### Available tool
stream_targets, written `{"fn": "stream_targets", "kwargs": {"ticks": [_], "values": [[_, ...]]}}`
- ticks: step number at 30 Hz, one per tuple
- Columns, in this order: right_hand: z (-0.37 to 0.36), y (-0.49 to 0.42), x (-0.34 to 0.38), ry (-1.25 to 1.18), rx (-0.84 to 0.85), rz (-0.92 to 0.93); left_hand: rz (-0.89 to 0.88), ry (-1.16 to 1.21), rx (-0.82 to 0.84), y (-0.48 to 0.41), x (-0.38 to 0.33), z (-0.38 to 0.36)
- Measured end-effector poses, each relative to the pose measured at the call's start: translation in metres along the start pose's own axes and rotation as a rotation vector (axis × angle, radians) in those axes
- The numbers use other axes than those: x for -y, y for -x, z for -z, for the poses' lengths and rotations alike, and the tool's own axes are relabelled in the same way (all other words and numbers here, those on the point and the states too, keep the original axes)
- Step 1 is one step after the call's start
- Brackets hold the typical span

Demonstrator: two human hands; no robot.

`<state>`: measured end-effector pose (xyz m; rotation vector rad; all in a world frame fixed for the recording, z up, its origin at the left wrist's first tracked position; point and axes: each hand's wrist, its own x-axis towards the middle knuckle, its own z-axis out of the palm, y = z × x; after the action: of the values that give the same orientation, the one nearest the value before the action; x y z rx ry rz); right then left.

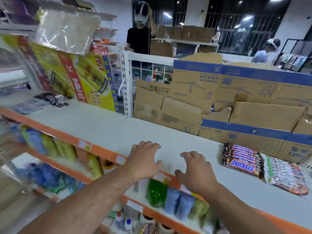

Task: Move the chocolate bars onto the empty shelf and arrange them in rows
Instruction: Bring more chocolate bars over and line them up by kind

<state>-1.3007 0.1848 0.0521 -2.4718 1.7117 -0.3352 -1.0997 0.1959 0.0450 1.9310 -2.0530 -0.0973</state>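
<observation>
Hovering palm-down over the front of the white shelf (pixel 104 125), the left hand (pixel 143 162) and right hand (pixel 196 172) are both spread wide and hold nothing. Off to the right of the right hand, near it, lies a tidy row of Snickers bars (pixel 241 160), glossy brown wrappers with long axes running roughly left to right, stacked front to back. Just beyond them sits a row of white-wrapped chocolate bars (pixel 285 176). Far to the left of the left hand, well apart, a loose dark pile of bars (pixel 52 98) is blurred. Judging by this, the left hand is nearer that pile.
</observation>
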Motion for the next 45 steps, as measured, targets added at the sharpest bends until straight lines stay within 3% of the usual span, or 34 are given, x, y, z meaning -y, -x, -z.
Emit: {"fn": "stream_targets", "kwargs": {"ticks": [9,26,36,45], "values": [[-0.031,-0.047,0.183,-0.013,0.030,0.093,0.099,-0.028,-0.036,0.039,0.163,0.079],[-0.132,-0.230,0.422,-0.076,0.158,0.415,0.458,-0.062,-0.064,0.035,0.434,0.129],[-0.170,-0.379,0.520,-0.084,0.214,0.515,0.554,-0.100,-0.045,-0.047,0.576,0.161],[-0.206,-0.456,0.568,-0.060,0.228,0.458,0.473,-0.092,-0.087,-0.108,0.678,0.167]]}}
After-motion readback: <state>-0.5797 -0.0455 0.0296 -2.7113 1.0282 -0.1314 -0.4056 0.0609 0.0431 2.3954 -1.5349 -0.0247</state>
